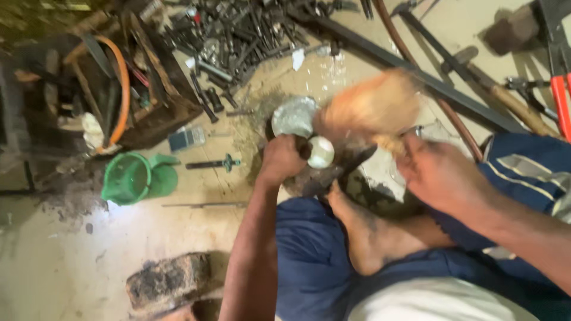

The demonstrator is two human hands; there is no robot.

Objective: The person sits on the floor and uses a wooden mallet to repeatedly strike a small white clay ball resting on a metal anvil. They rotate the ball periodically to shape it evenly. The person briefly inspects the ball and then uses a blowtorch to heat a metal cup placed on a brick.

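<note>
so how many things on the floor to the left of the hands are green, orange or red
green: 1, the plastic container
orange: 1, the hose in the wooden box
red: 0 on the left; the red-handled cutters lie right
total: 2

Bare arms, bare foot (363, 229), blue trousers (309, 255).

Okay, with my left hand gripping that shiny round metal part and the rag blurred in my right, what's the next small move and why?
Probably wipe the rag down across the round metal part: the left hand grips it, and the right hand holds the rag just beside it.
</note>
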